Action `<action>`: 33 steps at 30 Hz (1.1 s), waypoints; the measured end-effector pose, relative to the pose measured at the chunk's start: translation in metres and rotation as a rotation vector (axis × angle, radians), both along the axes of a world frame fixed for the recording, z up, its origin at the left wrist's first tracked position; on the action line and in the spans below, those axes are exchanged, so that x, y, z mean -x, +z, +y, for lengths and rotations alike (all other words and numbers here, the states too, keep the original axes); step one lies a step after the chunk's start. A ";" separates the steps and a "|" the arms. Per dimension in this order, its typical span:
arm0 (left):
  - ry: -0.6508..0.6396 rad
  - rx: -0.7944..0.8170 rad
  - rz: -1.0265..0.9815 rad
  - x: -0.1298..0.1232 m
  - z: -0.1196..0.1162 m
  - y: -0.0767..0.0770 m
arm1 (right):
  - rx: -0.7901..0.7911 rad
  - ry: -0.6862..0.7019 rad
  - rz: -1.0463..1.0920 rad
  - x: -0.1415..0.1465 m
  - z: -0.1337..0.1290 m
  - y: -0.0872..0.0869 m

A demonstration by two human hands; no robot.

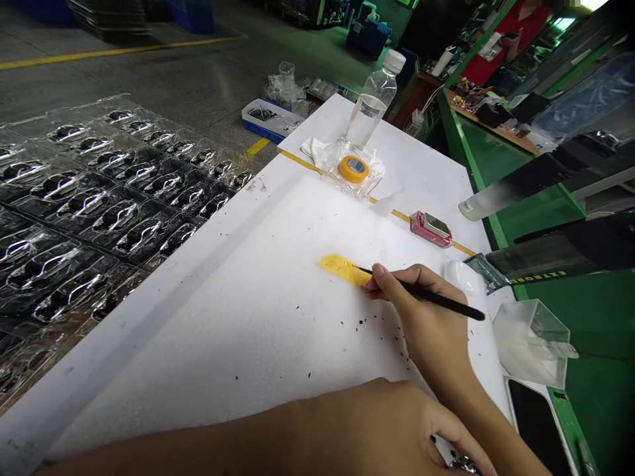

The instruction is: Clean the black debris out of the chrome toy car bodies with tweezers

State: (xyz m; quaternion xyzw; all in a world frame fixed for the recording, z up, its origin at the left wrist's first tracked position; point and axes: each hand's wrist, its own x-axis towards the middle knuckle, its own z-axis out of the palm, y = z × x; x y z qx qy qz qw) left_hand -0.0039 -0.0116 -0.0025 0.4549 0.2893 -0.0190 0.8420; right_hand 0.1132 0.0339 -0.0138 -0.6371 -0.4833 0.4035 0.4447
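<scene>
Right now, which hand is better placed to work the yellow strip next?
Probably the right hand: it holds the black tool, tip at the yellow strip; the left hand is farther away.

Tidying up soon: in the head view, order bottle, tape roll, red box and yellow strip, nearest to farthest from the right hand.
1. Yellow strip: left of the right hand
2. Red box: beyond the hand
3. Tape roll: left of the box
4. Bottle: behind the roll
</scene>
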 end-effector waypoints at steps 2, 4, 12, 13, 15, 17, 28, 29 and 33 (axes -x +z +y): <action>0.039 0.035 -0.039 0.002 -0.003 -0.001 | 0.017 0.020 0.112 -0.007 0.001 0.006; 0.082 0.116 -0.088 0.003 -0.005 -0.002 | 0.018 0.033 0.213 -0.016 0.001 0.016; 0.580 0.359 -0.124 -0.002 0.004 0.013 | -0.138 0.037 0.287 -0.049 -0.027 0.056; 0.649 0.347 -0.106 -0.002 0.006 0.014 | -0.179 0.030 0.245 -0.054 -0.036 0.058; 0.735 0.328 -0.090 -0.001 0.009 0.014 | -0.223 -0.018 0.136 -0.063 -0.057 0.057; 0.742 0.324 -0.117 0.001 0.011 0.013 | -0.210 -0.073 0.047 -0.069 -0.077 0.051; 0.635 0.264 -0.073 -0.004 0.008 0.006 | -0.268 -0.018 -0.076 -0.049 -0.111 0.021; 0.631 0.265 -0.081 -0.004 0.008 0.006 | -0.272 -0.023 -0.073 -0.048 -0.111 0.021; 0.611 0.266 -0.108 -0.003 0.008 0.007 | -0.261 -0.026 -0.076 -0.047 -0.111 0.023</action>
